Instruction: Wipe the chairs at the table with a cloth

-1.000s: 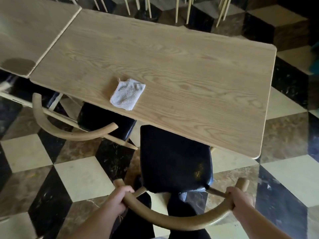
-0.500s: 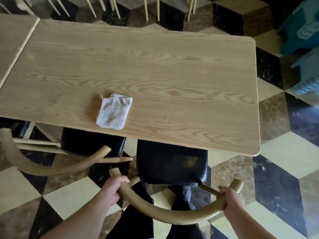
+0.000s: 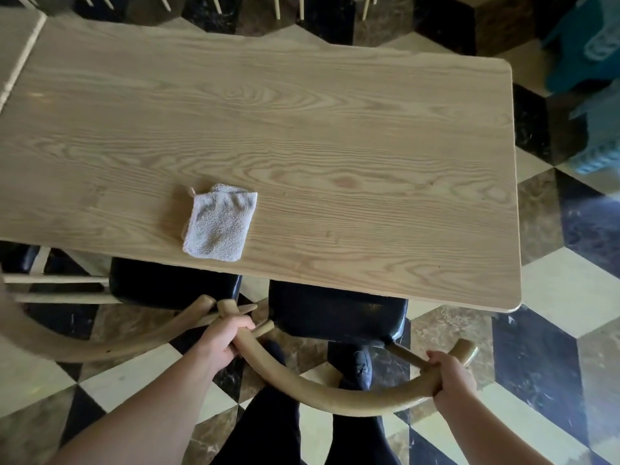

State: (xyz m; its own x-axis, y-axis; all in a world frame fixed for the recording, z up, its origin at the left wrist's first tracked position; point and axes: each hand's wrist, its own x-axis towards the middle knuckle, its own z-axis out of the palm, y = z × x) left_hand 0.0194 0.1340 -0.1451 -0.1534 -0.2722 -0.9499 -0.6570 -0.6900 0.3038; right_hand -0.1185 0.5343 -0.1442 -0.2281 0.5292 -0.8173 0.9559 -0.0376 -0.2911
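Note:
A folded grey-white cloth (image 3: 219,224) lies on the light wooden table (image 3: 335,135) near its front edge, untouched. Directly below me is a chair with a black seat (image 3: 335,312) and a curved wooden backrest (image 3: 335,399); most of the seat is under the table edge. My left hand (image 3: 223,337) grips the left end of that backrest. My right hand (image 3: 451,375) grips its right end. A second chair with a black seat (image 3: 171,286) and curved wooden back (image 3: 100,344) stands just left, its back end touching the first chair's.
A second wooden table (image 3: 13,38) adjoins at the far left. The floor is chequered in black, cream and brown tiles (image 3: 570,290). Teal plastic objects (image 3: 590,45) stand at the upper right. Pale chair legs (image 3: 278,5) show beyond the table's far edge. My dark-trousered legs (image 3: 268,431) are below the chair.
The chair in my hands has slid further under the table, so less of its seat shows. It has also closed up against the left chair. The cloth has stayed put.

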